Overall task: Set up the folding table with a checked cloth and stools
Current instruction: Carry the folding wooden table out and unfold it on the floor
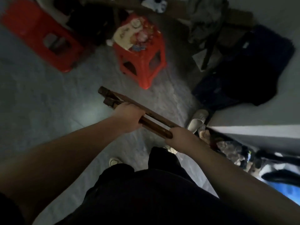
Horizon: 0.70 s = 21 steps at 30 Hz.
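Note:
I hold a folded brown wooden table frame edge-on above the grey floor, its leg ends pointing up-left. My left hand grips its bars near the far end. My right hand grips the same bars closer to me. Two red plastic stools stand ahead: one at the upper left, and one in the middle with small packets and a bag piled on its seat. No checked cloth is in view.
Dark bags and clothing lie at the right against a pale wall. White shoes sit near a wall corner. A cluttered surface runs along the lower right. Grey floor lies bare at the left.

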Each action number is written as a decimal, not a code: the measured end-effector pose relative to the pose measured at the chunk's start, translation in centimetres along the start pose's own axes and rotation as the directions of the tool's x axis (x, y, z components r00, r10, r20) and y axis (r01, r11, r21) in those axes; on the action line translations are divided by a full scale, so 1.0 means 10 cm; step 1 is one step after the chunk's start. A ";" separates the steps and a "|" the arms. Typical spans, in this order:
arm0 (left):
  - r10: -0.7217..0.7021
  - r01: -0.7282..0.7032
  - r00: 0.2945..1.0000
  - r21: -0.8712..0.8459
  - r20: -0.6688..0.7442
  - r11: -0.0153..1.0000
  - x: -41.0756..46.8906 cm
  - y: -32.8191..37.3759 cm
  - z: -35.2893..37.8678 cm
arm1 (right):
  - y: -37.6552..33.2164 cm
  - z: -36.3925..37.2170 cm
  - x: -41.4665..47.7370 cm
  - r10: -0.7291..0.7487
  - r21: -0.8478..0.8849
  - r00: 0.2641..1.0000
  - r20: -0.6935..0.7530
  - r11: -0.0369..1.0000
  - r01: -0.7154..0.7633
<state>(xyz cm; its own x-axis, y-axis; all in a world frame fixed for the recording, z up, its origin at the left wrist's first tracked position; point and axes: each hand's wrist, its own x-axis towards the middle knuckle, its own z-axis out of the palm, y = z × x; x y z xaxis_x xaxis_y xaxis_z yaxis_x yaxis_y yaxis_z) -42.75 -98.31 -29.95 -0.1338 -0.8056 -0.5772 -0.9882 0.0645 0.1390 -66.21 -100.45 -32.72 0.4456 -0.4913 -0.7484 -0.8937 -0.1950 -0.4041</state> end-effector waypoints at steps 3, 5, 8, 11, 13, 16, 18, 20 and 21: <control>-0.130 0.126 0.991 -0.104 -0.029 0.987 -0.56 -0.46 0.20 | -0.58 0.11 0.08 -0.057 -0.084 0.997 0.042 0.995 0.061; -0.219 0.208 0.974 -0.163 -0.054 0.964 -0.95 -0.77 0.38 | -1.01 0.24 0.16 -0.097 -0.164 0.993 0.061 0.981 0.106; -0.324 0.288 0.942 -0.279 -0.091 0.916 -1.58 -1.20 0.68 | -1.74 0.48 0.27 -0.163 -0.293 0.980 0.112 0.937 0.189; -0.438 0.375 0.894 -0.379 -0.094 0.846 -2.21 -1.69 1.08 | -2.54 0.81 0.33 -0.221 -0.452 0.959 0.176 0.848 0.278; -0.508 0.432 0.857 -0.422 -0.082 0.797 -2.61 -2.02 1.38 | -3.06 1.07 0.36 -0.245 -0.522 0.948 0.205 0.791 0.318; -0.589 0.498 0.807 -0.496 -0.035 0.712 -3.20 -2.43 1.77 | -3.78 1.50 0.36 -0.265 -0.609 0.926 0.270 0.698 0.377; -0.633 0.529 0.774 -0.536 -0.015 0.658 -3.57 -2.64 1.98 | -4.21 1.76 0.33 -0.262 -0.622 0.910 0.323 0.666 0.412; -0.669 0.550 0.743 -0.578 0.008 0.603 -3.91 -2.80 2.17 | -4.56 1.99 0.32 -0.263 -0.624 0.891 0.370 0.641 0.448; -0.687 0.559 0.726 -0.594 0.015 0.578 -4.06 -2.87 2.26 | -4.72 2.12 0.32 -0.268 -0.628 0.881 0.390 0.622 0.467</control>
<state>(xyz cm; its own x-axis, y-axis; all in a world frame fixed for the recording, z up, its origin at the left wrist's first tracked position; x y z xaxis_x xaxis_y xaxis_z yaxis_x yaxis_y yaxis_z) -10.59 -54.12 -28.66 0.5807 -0.6205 -0.5269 -0.6016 -0.7632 0.2358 -21.53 -74.86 -27.19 0.6524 -0.0497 -0.7562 -0.3808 -0.8842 -0.2705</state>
